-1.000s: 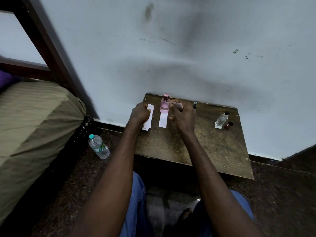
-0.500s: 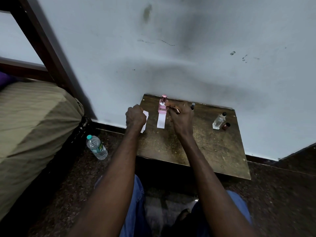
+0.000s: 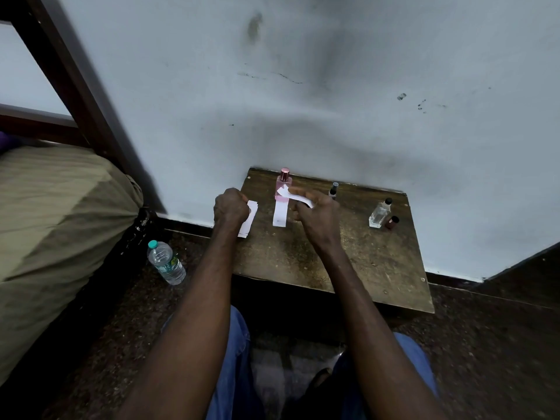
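**A:** Starting left, what is each hand doing?

**B:** Left of both hands a water bottle (image 3: 166,262) lies on the floor; the left hand (image 3: 231,207) is curled into a fist gripping the stack of strips (image 3: 250,219), which pokes out on its right side; between the hands a flat strip (image 3: 279,215) lies on the table (image 3: 333,268), just in front of the pink bottle (image 3: 284,184).

**A:** And the right?

**B:** The right hand (image 3: 316,216) pinches the held strip (image 3: 295,195), which arches from its fingertips toward the pink bottle; a dark vial (image 3: 333,189) stands just beyond its knuckles, a clear bottle (image 3: 379,213) well to its right.

**A:** How will that strip behave?

**B:** I'd judge it near weightless and floppy; it bends already; it would crease easily, so pinch it lightly at one end, keeping the far end free.

**A:** What has changed?

**B:** Half a second ago no white strip showed at the right hand, which sat close against the pink bottle; now the strip curls out plainly; the left fist looks much the same.
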